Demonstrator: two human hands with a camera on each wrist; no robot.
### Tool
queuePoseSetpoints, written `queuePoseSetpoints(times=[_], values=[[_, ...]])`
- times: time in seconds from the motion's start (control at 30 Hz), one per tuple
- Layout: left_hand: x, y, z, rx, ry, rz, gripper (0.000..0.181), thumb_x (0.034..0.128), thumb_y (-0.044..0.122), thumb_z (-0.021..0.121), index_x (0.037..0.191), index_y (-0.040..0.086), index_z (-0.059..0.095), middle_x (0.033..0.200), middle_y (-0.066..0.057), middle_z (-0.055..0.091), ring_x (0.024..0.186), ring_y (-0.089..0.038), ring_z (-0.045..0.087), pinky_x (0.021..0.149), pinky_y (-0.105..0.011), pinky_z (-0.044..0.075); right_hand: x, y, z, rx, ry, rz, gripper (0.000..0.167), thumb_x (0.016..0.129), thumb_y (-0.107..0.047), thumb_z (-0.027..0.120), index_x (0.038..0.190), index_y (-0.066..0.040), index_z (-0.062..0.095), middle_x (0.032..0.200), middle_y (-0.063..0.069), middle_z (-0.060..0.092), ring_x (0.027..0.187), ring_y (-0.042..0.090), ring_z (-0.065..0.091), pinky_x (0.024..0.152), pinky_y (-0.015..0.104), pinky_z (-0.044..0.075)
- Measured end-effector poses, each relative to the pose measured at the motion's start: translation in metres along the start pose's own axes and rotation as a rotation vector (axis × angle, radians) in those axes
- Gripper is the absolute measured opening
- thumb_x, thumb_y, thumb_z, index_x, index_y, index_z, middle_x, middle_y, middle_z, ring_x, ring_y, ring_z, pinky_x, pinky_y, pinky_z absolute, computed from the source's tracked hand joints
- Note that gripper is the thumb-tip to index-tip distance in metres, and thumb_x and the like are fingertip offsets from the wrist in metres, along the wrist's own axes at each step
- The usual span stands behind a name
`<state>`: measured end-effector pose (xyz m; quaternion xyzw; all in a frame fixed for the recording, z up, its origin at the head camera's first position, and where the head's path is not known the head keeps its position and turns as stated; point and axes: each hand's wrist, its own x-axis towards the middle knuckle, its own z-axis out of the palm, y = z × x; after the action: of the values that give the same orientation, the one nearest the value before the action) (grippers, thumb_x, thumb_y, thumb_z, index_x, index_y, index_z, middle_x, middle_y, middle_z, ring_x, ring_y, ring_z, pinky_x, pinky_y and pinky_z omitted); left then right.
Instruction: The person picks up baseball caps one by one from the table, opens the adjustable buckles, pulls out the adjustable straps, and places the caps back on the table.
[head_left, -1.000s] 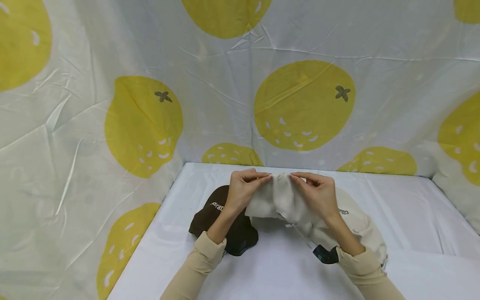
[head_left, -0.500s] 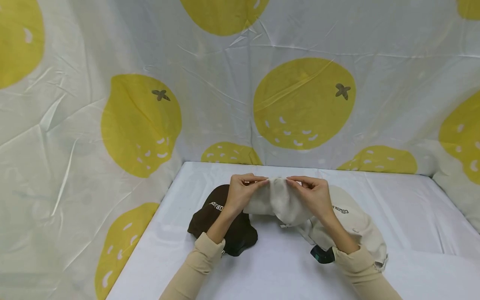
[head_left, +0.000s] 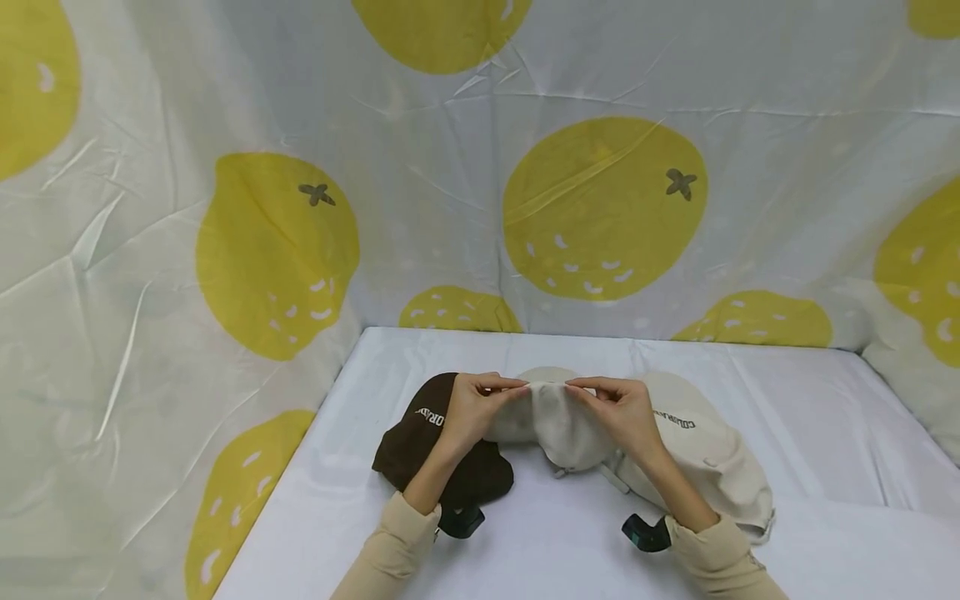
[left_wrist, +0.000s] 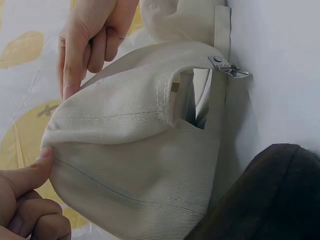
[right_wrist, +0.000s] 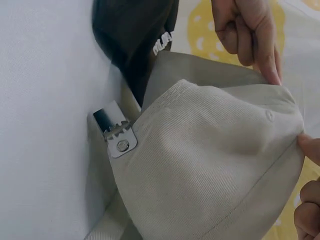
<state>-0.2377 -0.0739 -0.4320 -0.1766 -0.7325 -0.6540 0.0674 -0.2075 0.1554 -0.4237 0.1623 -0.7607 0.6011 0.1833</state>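
Observation:
Between my hands stands a beige baseball cap (head_left: 566, 429), its back toward me. My left hand (head_left: 468, 412) pinches the top of its crown between thumb and fingers. A short way to the right, my right hand (head_left: 621, 412) pinches the same fabric. The cloth between them forms a soft fold. A metal strap clasp (left_wrist: 227, 69) at the cap's back shows in the left wrist view, beside the back opening. In the right wrist view the clasp (right_wrist: 118, 131) lies near the white surface. Whether the cap's lower edge touches the table cannot be told.
A dark brown cap (head_left: 420, 429) with white lettering lies left, partly behind my left forearm. Another beige cap (head_left: 712, 446) with dark lettering lies right, behind my right forearm. The white-covered table (head_left: 555, 550) meets a lemon-print curtain (head_left: 435, 208) at its back edge.
Both hands have come down toward the table with the pinched beige cap. Its far rounded part now shows behind the fingers. The brown cap and the right beige cap stay in place.

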Motion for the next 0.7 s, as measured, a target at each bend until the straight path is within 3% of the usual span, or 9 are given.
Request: queuePoseSetpoints(times=[0.23, 0.5, 0.7], values=[[-0.008, -0.003, -0.001, 0.012, 0.004, 0.006, 0.012, 0.0844, 0.009, 0.085, 0.093, 0.001, 0.084, 0.077, -0.032, 0.069, 0.062, -0.005, 0.047, 0.060, -0.017, 0.039, -0.004, -0.002, 0.002, -0.012, -0.018, 0.005, 0.008, 0.085, 0.007, 0.079, 0.093, 0.008, 0.080, 0.052, -0.003, 0.040, 0.050, -0.005, 0.031, 0.043, 0.019, 0.024], [-0.016, -0.008, -0.003, 0.009, -0.004, -0.008, 0.010, 0.0847, 0.008, 0.085, 0.094, 0.004, 0.084, 0.082, -0.022, 0.075, 0.065, -0.005, 0.051, 0.062, -0.017, 0.041, -0.010, -0.002, 0.003, -0.022, -0.059, 0.051, 0.009, 0.086, 0.004, 0.079, 0.095, 0.007, 0.080, 0.054, -0.006, 0.036, 0.050, -0.004, 0.029, 0.044, 0.017, 0.024], [-0.019, -0.009, -0.003, 0.009, -0.007, -0.007, 0.011, 0.0844, 0.008, 0.085, 0.094, 0.002, 0.084, 0.083, -0.023, 0.075, 0.065, -0.005, 0.050, 0.062, -0.017, 0.039, -0.014, -0.001, 0.004, -0.053, -0.042, 0.029, 0.008, 0.085, 0.003, 0.081, 0.093, 0.003, 0.081, 0.054, -0.005, 0.034, 0.052, -0.004, 0.028, 0.045, 0.019, 0.023]])
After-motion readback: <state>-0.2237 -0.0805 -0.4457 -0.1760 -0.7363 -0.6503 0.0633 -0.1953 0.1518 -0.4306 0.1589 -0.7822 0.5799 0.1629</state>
